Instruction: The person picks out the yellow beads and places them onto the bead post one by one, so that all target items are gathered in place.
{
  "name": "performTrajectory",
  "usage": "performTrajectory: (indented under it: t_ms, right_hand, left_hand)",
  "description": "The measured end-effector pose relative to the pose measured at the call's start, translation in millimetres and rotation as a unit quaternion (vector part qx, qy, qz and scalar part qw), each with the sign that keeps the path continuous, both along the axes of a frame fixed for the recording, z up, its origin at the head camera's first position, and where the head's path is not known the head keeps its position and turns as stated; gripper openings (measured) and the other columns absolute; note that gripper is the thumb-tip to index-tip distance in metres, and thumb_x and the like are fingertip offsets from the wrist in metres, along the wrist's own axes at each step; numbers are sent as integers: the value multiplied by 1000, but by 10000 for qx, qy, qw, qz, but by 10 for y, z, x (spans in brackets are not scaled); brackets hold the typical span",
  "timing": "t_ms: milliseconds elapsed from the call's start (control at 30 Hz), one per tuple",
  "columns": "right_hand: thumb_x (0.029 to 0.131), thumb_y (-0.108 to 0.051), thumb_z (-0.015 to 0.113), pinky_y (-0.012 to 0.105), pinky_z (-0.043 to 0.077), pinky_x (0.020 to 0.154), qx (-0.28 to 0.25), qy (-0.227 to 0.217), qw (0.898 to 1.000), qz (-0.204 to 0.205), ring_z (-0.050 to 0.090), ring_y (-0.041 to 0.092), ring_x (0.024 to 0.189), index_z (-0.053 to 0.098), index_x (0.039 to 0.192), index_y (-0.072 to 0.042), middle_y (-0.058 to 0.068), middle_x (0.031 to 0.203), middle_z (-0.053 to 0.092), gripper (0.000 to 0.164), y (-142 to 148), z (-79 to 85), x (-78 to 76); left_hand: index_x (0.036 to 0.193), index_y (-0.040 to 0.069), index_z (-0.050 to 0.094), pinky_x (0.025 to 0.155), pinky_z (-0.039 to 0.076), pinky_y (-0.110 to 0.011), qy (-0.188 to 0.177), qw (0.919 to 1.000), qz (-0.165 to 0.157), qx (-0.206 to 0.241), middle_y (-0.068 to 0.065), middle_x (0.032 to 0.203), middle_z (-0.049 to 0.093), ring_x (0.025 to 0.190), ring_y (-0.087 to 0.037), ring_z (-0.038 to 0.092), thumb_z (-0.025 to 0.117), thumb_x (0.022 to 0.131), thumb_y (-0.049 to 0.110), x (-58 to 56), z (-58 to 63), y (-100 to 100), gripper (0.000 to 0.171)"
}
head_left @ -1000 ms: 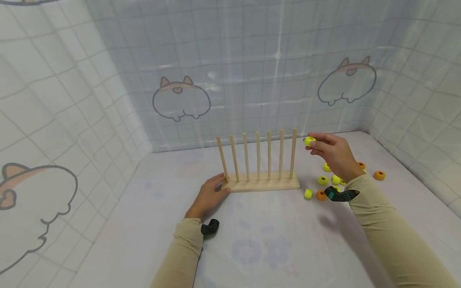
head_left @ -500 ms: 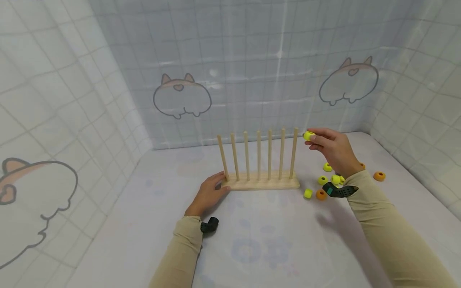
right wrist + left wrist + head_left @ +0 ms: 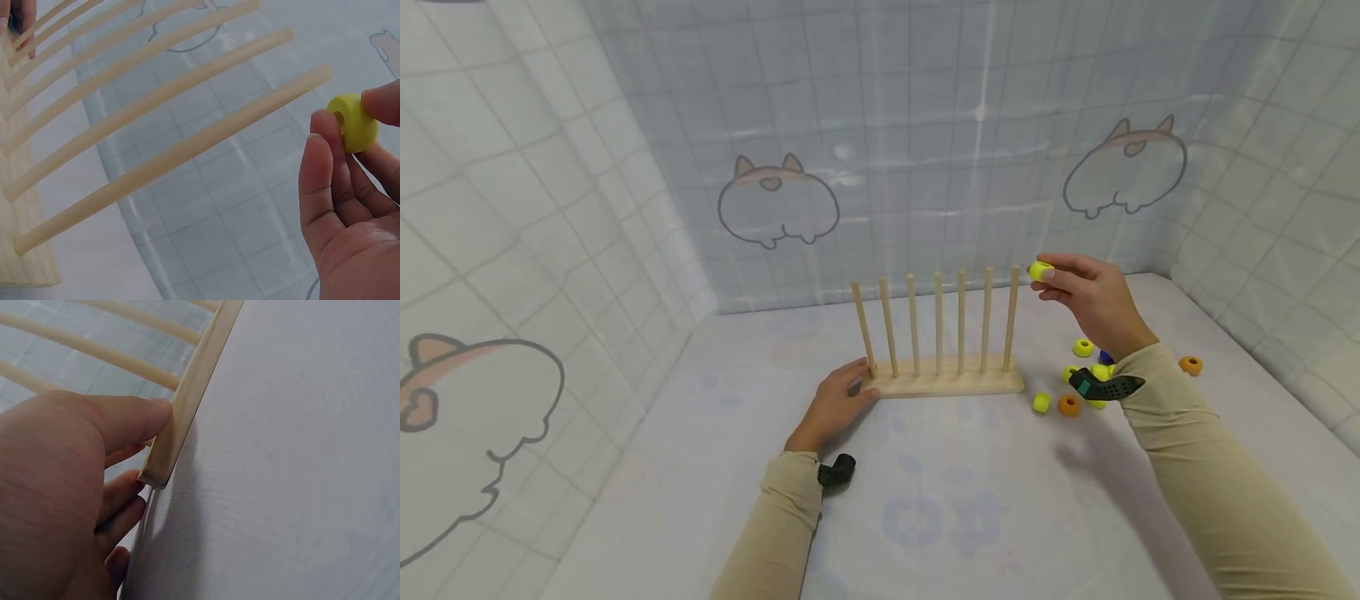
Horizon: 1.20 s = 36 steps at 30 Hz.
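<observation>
Beside pegs (image 3: 175, 157), right hand (image 3: 1097, 304) pinching yellow bead (image 3: 359, 125); left hand (image 3: 835, 408) gripping base (image 3: 943, 383).

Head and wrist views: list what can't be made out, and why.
Head view: number of loose beads; the black wrist device covers some.
Head view: shape of the blue thing; small, partly behind the right hand.
Left wrist view: tips of the pegs; cut off by the edges.
Right wrist view: most of the left hand; cut off at the top-left corner.
</observation>
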State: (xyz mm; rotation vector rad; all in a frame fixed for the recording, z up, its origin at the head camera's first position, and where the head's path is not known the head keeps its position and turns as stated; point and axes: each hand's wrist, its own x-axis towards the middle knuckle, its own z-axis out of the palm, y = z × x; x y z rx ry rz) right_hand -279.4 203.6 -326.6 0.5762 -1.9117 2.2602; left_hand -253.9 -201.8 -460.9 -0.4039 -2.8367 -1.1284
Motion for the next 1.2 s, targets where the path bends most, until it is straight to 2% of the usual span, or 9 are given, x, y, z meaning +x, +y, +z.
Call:
performTrajectory:
  t_ms: [167,400,800,1200]
  right_hand:
    - [97,-12,67,28,56,87,-45,52,9999,114,69,23,99,63,128,5,15,118,62,36,-27,29,-37]
    - [98,-11,66,30,56,90,-2,198,9996,200,69,24,102,62,127,8,15,117,65,35,-60,49,-52]
    - [98,-12,66,31,55,91,151,325,9993,137,69,25,100,62,127,9,17,116,66,36,-127,123,-99]
    - [97,-10,68,32,56,89,71,326,9994,116,70,23,98,63,125,8,15,114,68,34,-168,213,-114]
  left_hand:
    - [148,9,51,119,24,-50,-87,10000,19,-14,-2,157,41,146,-30,31,65,98,31,0,-4,1,56]
    - [146,7,53,118,25,-53,-8,10000,-48,4,-5,156,42,145,-33,32,66,97,29,-18,10,-6,55]
    - [146,6,52,118,24,-52,3,10000,-58,-23,-5,156,42,145,-33,32,66,97,29,-27,24,-21,55]
    - [145,7,53,118,25,-52,17,9999,-66,-128,-4,156,42,146,-32,32,65,98,29,-74,43,-33,54]
